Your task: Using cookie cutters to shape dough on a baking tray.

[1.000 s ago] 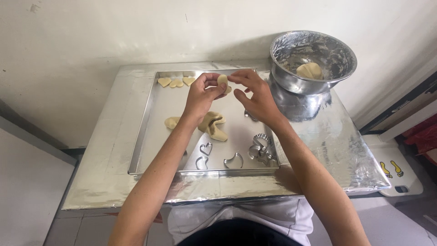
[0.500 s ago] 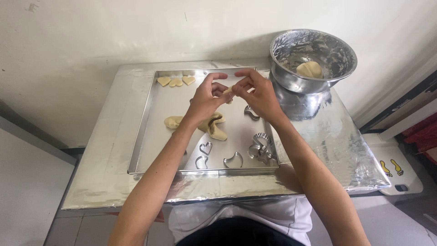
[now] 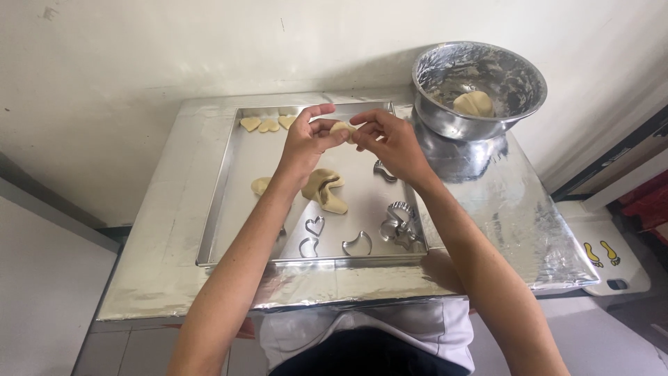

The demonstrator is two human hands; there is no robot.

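Note:
Both my hands hover over a metal baking tray. My left hand and my right hand pinch a small piece of pale dough between their fingertips, above the tray's far half. Below them on the tray lies a flattened dough scrap with cut-out edges, and a small dough piece lies to its left. Three heart-shaped dough cutouts sit in a row at the tray's far left corner.
Several metal cookie cutters lie at the tray's near edge, one more under my right wrist. A steel bowl holding a dough lump stands at the far right of the foil-covered table. A wall runs behind.
My hands have stayed over the tray's far half and drawn together, working the small dough piece between the fingertips. Nothing on the tray has moved.

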